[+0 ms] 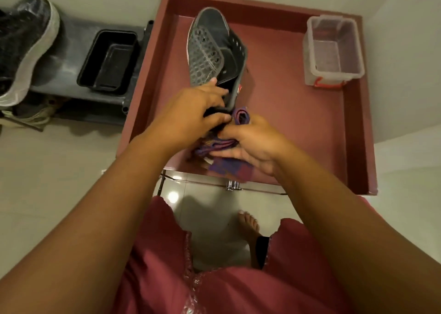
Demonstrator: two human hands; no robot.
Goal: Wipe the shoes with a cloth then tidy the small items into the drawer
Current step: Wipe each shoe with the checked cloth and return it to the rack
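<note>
Black shoe (26,43) at 10 o'clock, untouched. Left hand (191,108) fingers clamped on grey shoe (210,51) heel, upright in red drawer (298,122); stiff, light, heel grip suits. Right hand (250,144) fingers pinching soft purple cloth (219,168), bunches easily. Clear box (333,51) at 1 o'clock.

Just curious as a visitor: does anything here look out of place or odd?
Only mildly: a grey shoe is being handled over the open red drawer, which otherwise holds just a clear plastic box.
</note>
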